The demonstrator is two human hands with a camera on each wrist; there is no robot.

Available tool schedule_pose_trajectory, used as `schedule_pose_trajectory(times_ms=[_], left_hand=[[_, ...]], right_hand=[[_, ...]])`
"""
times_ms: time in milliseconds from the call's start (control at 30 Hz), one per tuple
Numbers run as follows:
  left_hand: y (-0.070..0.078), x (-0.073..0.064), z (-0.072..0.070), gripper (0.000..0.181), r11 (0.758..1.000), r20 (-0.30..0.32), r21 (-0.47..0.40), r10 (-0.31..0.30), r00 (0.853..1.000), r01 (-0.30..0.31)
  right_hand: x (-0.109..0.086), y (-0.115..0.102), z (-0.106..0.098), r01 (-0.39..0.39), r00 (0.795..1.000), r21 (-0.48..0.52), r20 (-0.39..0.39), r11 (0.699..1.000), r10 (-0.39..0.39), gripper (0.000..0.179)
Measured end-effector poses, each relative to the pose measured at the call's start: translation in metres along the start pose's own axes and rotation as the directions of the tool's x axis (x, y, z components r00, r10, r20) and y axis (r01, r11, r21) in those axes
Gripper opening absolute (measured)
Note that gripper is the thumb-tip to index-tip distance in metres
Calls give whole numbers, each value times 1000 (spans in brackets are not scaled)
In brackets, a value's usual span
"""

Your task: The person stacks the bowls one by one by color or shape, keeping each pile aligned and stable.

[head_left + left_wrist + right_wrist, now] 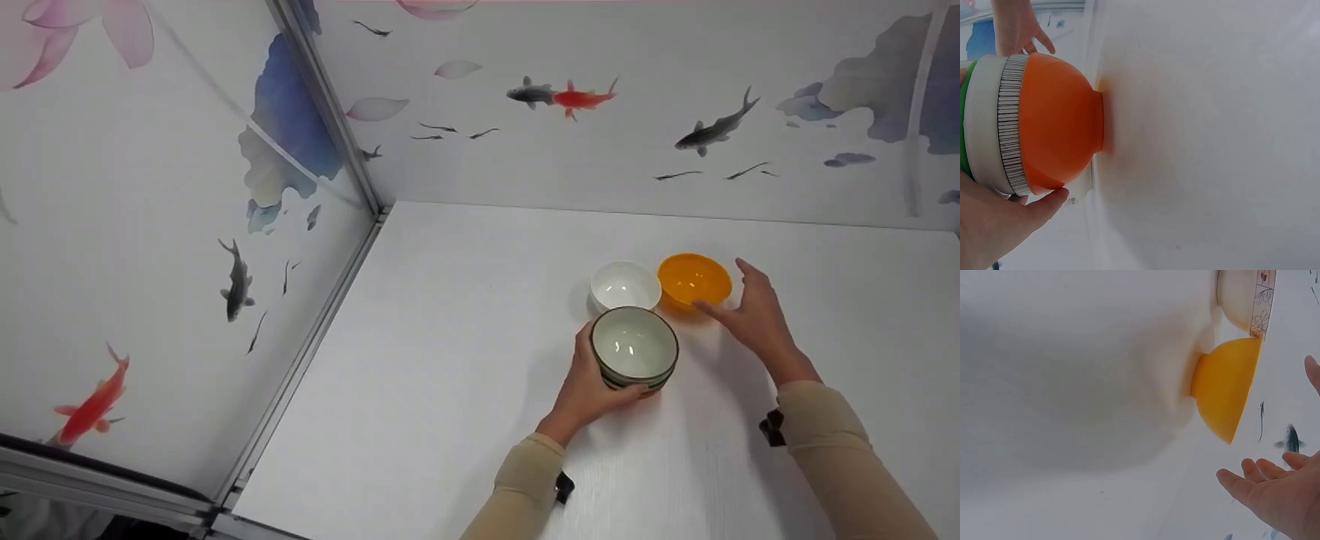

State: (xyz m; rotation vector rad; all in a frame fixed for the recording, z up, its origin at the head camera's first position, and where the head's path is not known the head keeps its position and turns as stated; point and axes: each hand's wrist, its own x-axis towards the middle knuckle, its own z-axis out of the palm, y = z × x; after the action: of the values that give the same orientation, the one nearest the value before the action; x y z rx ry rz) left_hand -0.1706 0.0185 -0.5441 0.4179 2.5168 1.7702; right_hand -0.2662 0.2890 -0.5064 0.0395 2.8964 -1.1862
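My left hand (592, 390) holds a stack of nested bowls from the side. On top is a pale green bowl (634, 341) with a dark rim. In the left wrist view, a white bowl with a black-striped rim band (1010, 124) sits in the stack, and an orange bowl (1061, 118) forms the bottom, its foot close over the table. Fingers spread, my right hand (757, 319) is beside a yellow-orange bowl (694, 279); the right wrist view has the fingers (1235, 486) apart from that bowl. Left of it stands a white bowl (626, 285), whose outer rim carries a flower pattern.
The white tabletop (420, 375) spreads out to the left of the bowls. White panels printed with fish and lotus, a back wall (480, 172) and a left wall (172, 300), border it. A metal frame rail (300, 360) runs along the left edge.
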Motion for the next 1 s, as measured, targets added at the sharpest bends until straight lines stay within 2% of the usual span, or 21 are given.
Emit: schedule_pose_trajectory(times_ms=[367,667,1000], left_hand=[[-1,0,0,107,1000,0,4,16,1000,-16],[-1,1,2,109,1000,6,-5,-11,1000,11],[-2,1,0,109,1000,4,10,9,1000,-9]], right_hand=[[4,9,5,-9,1000,-1,13,1000,9,109],[8,16,8,-60,997,3,42,998,60,115],[11,20,15,-48,997,8,55,999,47,115]])
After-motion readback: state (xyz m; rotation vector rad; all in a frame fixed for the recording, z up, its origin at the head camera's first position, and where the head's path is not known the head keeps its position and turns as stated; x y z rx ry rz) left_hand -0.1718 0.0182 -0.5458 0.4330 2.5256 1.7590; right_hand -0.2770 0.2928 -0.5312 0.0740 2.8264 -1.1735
